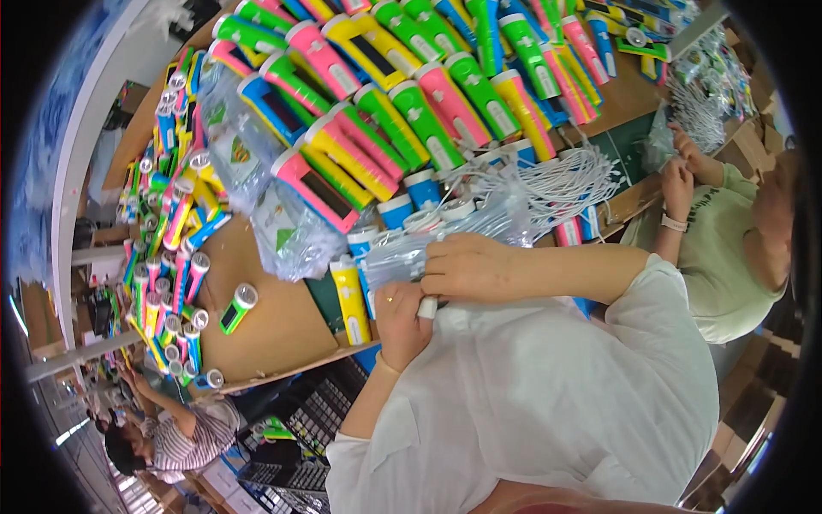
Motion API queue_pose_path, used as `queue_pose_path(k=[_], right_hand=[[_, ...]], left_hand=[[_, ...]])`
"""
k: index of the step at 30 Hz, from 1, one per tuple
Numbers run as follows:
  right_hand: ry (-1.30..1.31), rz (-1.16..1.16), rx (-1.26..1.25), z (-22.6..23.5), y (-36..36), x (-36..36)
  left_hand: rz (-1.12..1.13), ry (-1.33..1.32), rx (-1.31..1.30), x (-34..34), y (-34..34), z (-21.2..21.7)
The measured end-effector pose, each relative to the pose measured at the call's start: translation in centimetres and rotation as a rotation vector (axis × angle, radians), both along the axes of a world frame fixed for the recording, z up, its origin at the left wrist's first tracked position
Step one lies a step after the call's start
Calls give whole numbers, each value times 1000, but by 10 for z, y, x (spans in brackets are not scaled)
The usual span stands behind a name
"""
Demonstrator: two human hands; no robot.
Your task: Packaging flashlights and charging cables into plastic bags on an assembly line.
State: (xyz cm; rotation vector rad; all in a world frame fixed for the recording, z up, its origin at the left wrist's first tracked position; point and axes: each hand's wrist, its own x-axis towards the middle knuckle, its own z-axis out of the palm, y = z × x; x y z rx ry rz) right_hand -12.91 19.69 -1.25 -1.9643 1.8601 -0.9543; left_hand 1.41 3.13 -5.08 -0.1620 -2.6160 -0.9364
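Big brown cardboard-topped table w/ heaps of bright plastic flashlights & a bundle of white cords. Clear plastic bag sits at table edge, just above the hands. Right hand grips bag's top; left hand closed round a small white cylinder under it.

Clad in a loose white short-sleeved shirt, thin and softly creased across the front, sleeves wide and ending above the elbow. Forearms bare below the hems. Left hand with a slim gold ring on one finger and a thin band at the wrist. Right hand without ring or watch on what shows. No gloves, no printed marking on the shirt fabric in view.
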Motion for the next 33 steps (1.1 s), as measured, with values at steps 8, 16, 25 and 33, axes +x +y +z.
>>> queue_pose_path(k=[8, 16, 25, 33], right_hand=[[113, -128, -95, -18, 2, -1], [131, -86, -88, -16, -16, 20], [160, -56, -45, -14, -18, 19], [525, 33, 481, 42, 1, -5]], left_hand=[[145, -4, 132, 30, -14, 6], [195, -44, 299, 44, -20, 5], [153, 2, 300, 51, -20, -2], [45, 166, 136, 52, -24, -16]])
